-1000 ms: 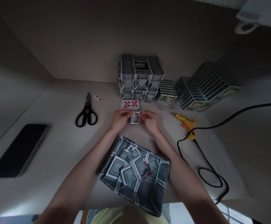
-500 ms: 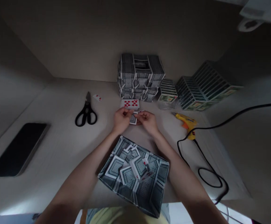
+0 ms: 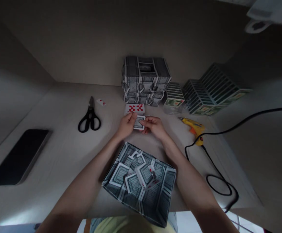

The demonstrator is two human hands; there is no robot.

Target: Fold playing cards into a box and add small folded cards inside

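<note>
A small card (image 3: 139, 123) with a patterned back is pinched between the left hand (image 3: 127, 125) and the right hand (image 3: 154, 127), above the tabletop (image 3: 65, 155). Just beyond it, near the left fingers, lies a stack of cards (image 3: 135, 108), its top one showing red hearts. Nearer the body, between the forearms, sits an open tray (image 3: 158, 200) covered in the same pattern; loose folded pieces (image 3: 134, 183) lie jumbled inside, mostly toward its left and middle, a few showing red marks. Behind the stack stands a patterned box (image 3: 146, 81) with an opening in its top.
</note>
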